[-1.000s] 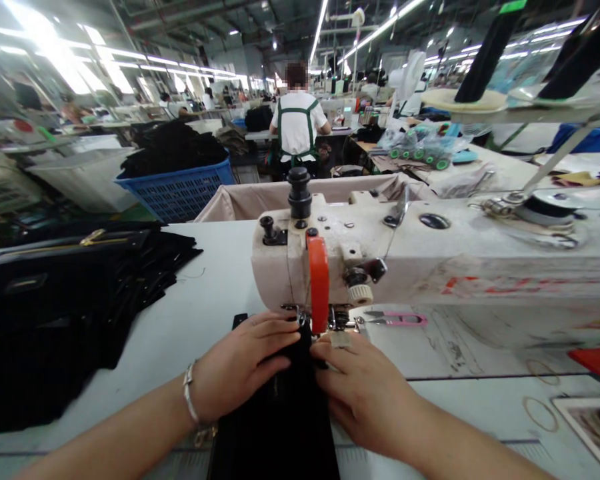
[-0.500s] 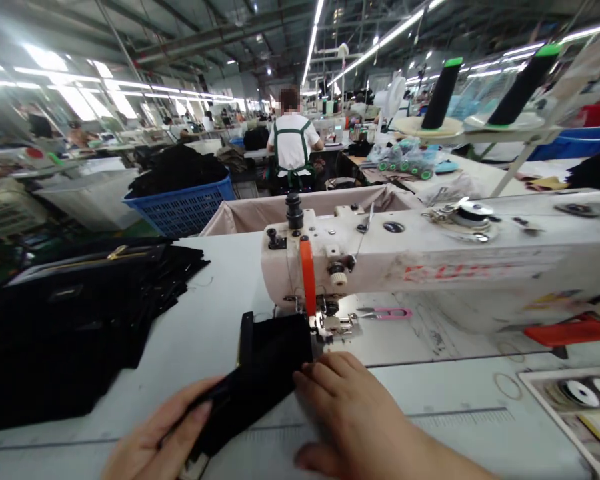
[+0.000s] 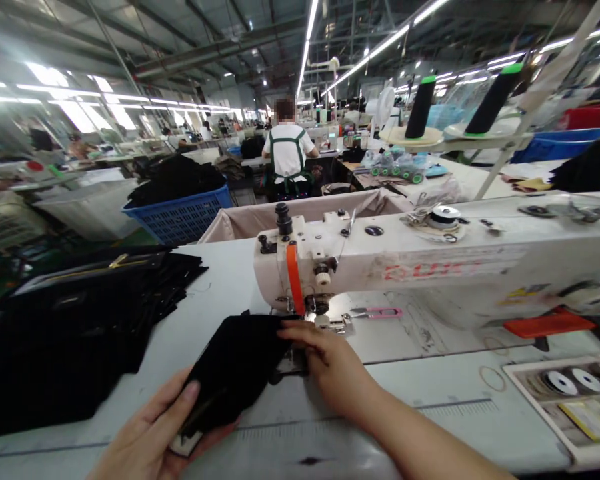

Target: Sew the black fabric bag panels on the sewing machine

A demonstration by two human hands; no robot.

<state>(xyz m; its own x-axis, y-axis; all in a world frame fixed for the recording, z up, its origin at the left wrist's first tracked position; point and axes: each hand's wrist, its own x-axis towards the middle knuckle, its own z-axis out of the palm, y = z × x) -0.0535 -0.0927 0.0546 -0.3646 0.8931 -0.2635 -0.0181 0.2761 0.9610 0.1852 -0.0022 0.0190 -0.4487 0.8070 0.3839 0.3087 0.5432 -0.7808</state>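
Observation:
A black fabric piece lies at a slant on the sewing table, its upper right corner beside the needle area of the white sewing machine. My left hand grips the lower left edge, thumb on top and fingers underneath. A small pale patch shows at that end. My right hand holds the right corner close to the presser foot, index finger stretched over the cloth; its thumb is hidden. Whether the needle is in the fabric cannot be seen. Pink thread snips lie on the machine bed to the right.
A stack of black fabric pieces with zippers covers the table's left. At right are a bobbin tray and a red lever. Black thread cones stand behind. Beyond are a blue basket and a seated person.
The fabric piece has been turned, and its raised black strip no longer shows on the left side. My right hand has moved up to the corner by the presser foot. The view has shifted slightly.

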